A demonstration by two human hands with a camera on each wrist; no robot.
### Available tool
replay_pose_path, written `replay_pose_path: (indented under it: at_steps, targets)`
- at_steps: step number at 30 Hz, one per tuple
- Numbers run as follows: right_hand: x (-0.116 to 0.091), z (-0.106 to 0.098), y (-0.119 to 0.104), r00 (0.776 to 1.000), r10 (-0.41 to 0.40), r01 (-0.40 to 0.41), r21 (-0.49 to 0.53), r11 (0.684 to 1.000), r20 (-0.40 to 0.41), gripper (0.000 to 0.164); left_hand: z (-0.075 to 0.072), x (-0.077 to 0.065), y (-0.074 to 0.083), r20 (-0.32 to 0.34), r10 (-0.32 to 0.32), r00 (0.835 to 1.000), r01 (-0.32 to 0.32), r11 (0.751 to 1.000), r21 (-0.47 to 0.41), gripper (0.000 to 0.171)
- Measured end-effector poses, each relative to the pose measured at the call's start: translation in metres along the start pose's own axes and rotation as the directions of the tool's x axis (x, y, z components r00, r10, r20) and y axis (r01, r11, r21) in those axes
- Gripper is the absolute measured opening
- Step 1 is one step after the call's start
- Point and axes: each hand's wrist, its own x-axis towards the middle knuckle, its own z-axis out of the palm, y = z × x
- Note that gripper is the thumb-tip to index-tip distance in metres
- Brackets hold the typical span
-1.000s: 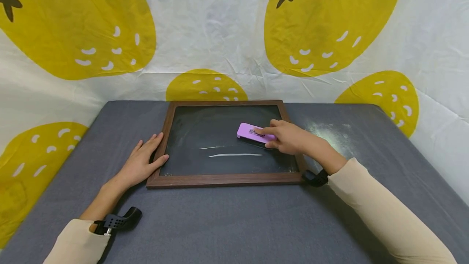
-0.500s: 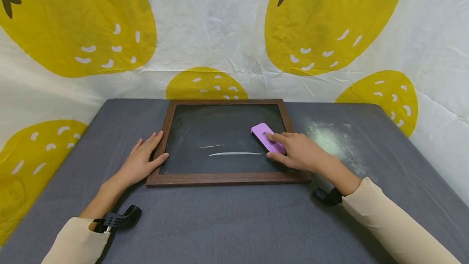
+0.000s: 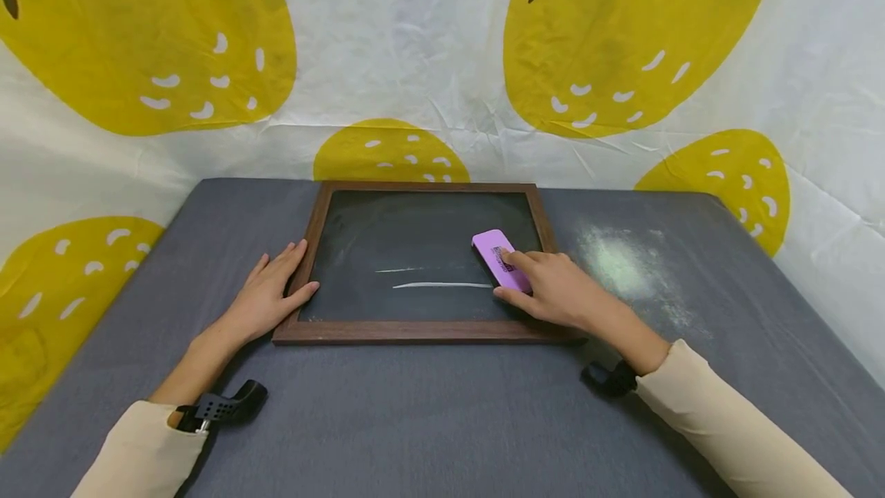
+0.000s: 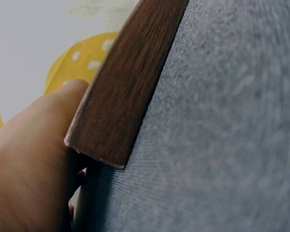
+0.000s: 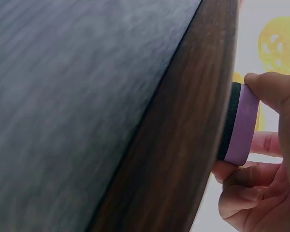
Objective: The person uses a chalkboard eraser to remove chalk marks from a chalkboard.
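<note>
A small blackboard in a brown wooden frame lies on a grey cloth-covered table. My right hand grips a purple blackboard eraser over the board's right part, thumb on its near side and index finger along its top. In the right wrist view the eraser's dark felt stands just behind the frame's edge. My left hand rests with spread fingers on the frame's left side, thumb reaching over onto the board. A white chalk line runs up to the eraser's near end, with a fainter, shorter line above it.
Pale chalk dust marks the grey tablecloth right of the board. Behind the table hangs a white curtain with large yellow fruit prints. Each wrist wears a black camera mount.
The eraser has moved right and a little toward me, turning from nearly crosswise to slanted; in the last half second it shifts only slightly left. My left hand stays on the frame.
</note>
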Motion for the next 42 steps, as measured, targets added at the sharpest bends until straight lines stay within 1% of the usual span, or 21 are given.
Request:
replay_pose_path:
  at_steps: [4, 8, 13, 18, 22, 30, 37, 42]
  targets:
    - [0.005, 0.002, -0.004, 0.999, -0.029, 0.029, 0.008, 1.0, -0.018, 0.057, 0.0, 0.0, 0.003, -0.008, -0.011, 1.0, 0.011, 1.0, 0.014, 0.077]
    - [0.007, 0.002, -0.006, 0.999, -0.038, 0.038, 0.007, 0.999, -0.036, 0.058, -0.001, 0.0, 0.005, -0.004, -0.018, 1.0, 0.018, 1.0, 0.017, 0.077]
    - [0.011, 0.003, -0.006, 0.998, -0.052, 0.052, -0.013, 0.999, -0.046, 0.059, -0.001, 0.001, 0.004, -0.009, -0.029, 1.0, 0.029, 0.999, 0.016, 0.078]
    - [0.015, 0.005, -0.003, 0.999, -0.042, 0.042, -0.005, 0.999, -0.027, 0.058, 0.001, 0.001, 0.002, -0.015, -0.027, 1.0, 0.027, 1.0, 0.003, 0.078]
    - [0.019, 0.004, -0.005, 0.999, -0.035, 0.035, 0.011, 0.999, -0.01, 0.058, 0.0, 0.001, 0.0, -0.028, -0.021, 0.999, 0.021, 1.0, 0.008, 0.078]
    - [0.029, 0.006, -0.013, 0.998, -0.065, 0.065, 0.02, 0.998, 0.002, 0.059, 0.0, -0.003, -0.001, -0.046, -0.008, 0.999, 0.008, 1.0, 0.009, 0.077]
    - [0.032, 0.011, -0.021, 0.998, -0.052, 0.052, 0.017, 0.999, 0.026, 0.06, 0.004, -0.003, 0.001, -0.03, -0.015, 0.999, 0.015, 1.0, -0.002, 0.077]
    - [0.04, 0.014, -0.031, 0.997, -0.072, 0.072, 0.02, 0.997, 0.037, 0.06, 0.004, -0.004, 0.001, -0.031, -0.02, 0.999, 0.02, 1.0, -0.004, 0.077]
